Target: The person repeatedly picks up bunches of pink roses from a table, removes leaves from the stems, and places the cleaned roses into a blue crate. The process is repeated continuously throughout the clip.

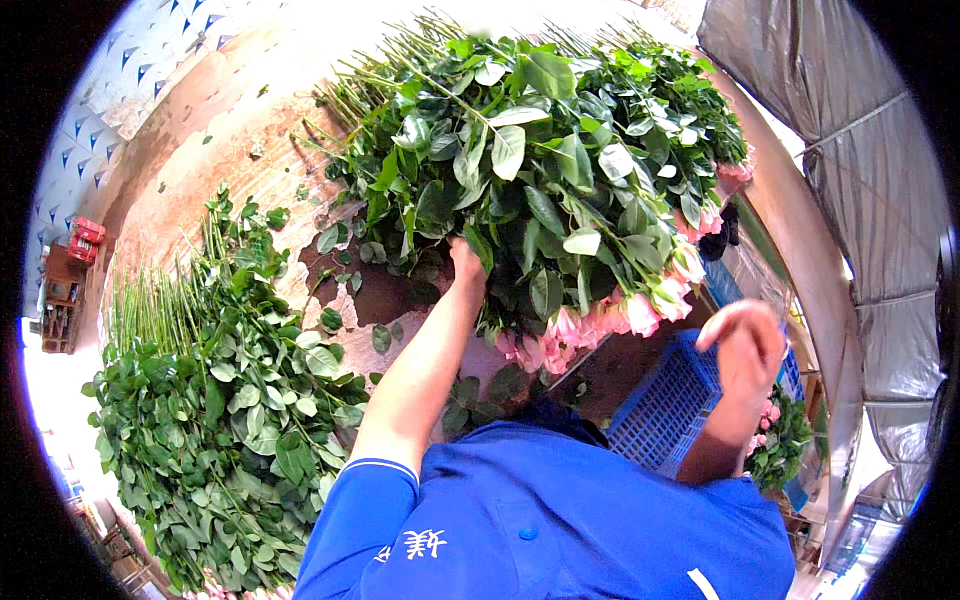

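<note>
Cut pink roses (pixel 641 311) with long leafy stems lie in a large pile across the table, their blooms towards the right and near side. My left hand (pixel 466 259) reaches into the near left edge of this pile; leaves hide its fingers, so its grip does not show. Above a blue plastic crate (pixel 664 401), my right hand (pixel 746 337) is raised and slightly blurred, with no flower seen in it. A second heap of leafy rose stems (pixel 225 420) covers the left side, its few visible pink blooms at the bottom edge.
Loose leaves lie on the worn tabletop (pixel 247 112) between the two heaps. At the far left stand a brown crate (pixel 61 300) and red packages (pixel 86 240). Grey plastic sheeting (pixel 862 187) hangs along the right. More pink roses (pixel 780 442) stand beyond the blue crate.
</note>
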A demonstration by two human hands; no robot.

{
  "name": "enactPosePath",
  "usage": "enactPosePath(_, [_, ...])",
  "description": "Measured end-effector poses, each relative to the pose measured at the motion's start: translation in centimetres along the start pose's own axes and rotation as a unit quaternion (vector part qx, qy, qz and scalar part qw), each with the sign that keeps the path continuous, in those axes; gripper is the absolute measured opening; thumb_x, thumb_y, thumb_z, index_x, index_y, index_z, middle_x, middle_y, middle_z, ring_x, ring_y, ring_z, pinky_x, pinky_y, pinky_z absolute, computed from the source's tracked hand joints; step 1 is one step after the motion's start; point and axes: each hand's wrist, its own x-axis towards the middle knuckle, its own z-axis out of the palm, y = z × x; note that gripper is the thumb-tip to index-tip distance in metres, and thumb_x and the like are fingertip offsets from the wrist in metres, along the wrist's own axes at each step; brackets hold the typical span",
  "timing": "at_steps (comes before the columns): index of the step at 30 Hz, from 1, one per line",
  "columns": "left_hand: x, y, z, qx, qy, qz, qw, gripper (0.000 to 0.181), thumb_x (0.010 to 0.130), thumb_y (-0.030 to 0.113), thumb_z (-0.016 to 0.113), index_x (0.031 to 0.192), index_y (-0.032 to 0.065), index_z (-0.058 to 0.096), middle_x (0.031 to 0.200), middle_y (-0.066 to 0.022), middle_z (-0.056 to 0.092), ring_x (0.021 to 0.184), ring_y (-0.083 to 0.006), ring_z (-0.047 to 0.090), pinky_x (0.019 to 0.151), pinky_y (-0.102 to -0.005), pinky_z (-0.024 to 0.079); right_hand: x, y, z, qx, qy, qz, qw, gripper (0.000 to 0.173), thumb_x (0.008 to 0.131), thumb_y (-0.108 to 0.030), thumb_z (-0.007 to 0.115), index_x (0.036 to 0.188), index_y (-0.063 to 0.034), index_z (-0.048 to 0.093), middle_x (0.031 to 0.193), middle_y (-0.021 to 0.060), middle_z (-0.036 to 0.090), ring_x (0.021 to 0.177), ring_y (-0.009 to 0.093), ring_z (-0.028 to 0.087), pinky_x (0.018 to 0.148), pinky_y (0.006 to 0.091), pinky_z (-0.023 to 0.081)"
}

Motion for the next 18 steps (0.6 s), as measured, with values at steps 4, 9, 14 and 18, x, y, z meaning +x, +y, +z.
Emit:
enactPosePath(4, [-0.7,-0.4,1.2,-0.089,-0.073,-0.032,0.993,0.044,0.091,0.034,0.039,0.122,0.0038,0.047,0.117,-0.0104,0.055,0.104,-0.0237,0.054,0.092,-0.0368,0.042,6.0,-0.1,-1.1,-0.208,0.024,0.002,0.978,0.023,0.086,-0.010,0.053,0.105,0.0034,0.054,0.095,0.0120,0.060,0.086,0.015,0.057,0.078,0.0260,0.044])
enactPosePath(9, [-1.3,0.8,-2.2,-0.041,-0.038,-0.028,0.998,0.043,0.089,0.033,0.045,0.118,0.0017,0.048,0.114,-0.0125,0.055,0.103,-0.0236,0.053,0.091,-0.0368,0.042,13.5,2.5,3.0,-0.412,-0.177,-0.024,0.893,0.062,0.076,-0.023,0.067,0.124,0.0058,0.040,0.123,0.0179,0.046,0.116,0.022,0.044,0.099,0.0313,0.032])
enactPosePath(14, [-0.9,0.4,-1.3,-0.013,-0.014,-0.010,1.000,0.042,0.087,0.032,0.051,0.114,-0.0004,0.049,0.111,-0.0146,0.056,0.103,-0.0235,0.052,0.089,-0.0367,0.042,15.4,9.6,6.6,-0.606,-0.325,0.106,0.718,0.101,0.064,-0.037,0.071,0.137,0.0044,0.013,0.136,0.0285,0.026,0.124,0.038,0.033,0.103,0.0404,0.030])
enactPosePath(18, [-0.7,-1.9,-1.4,0.156,0.027,0.158,0.975,0.056,0.086,0.036,0.056,0.114,-0.0101,0.042,0.112,-0.0181,0.053,0.100,-0.0230,0.053,0.085,-0.0315,0.041,17.5,11.5,5.1,-0.621,-0.339,0.189,0.681,0.106,0.063,-0.030,0.070,0.139,0.0036,0.004,0.136,0.0301,0.025,0.125,0.039,0.032,0.102,0.0406,0.031])
